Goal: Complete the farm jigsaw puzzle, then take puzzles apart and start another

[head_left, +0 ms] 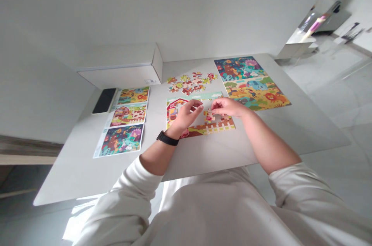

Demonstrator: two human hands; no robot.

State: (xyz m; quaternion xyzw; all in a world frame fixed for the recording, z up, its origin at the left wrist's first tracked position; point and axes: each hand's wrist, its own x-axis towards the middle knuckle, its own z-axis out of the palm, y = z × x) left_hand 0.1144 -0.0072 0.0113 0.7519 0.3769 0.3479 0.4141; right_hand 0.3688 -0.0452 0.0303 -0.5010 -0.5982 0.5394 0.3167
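Observation:
A partly assembled farm jigsaw puzzle lies on the table in front of me, with a red barn at its left and a white fence along its lower edge. My left hand is over its left half, thumb and fingers apart, nothing visible between them. At the right half, my right hand has its thumb and fingertips pinched at a puzzle piece with pink and white cow parts. The fingers cover part of that piece. Several loose puzzle pieces lie just beyond the puzzle.
Two finished puzzles, a dark forest scene and a safari scene, lie at the right. A printed picture sheet and a phone are at the left. Behind them a white box stands against the wall on the white table.

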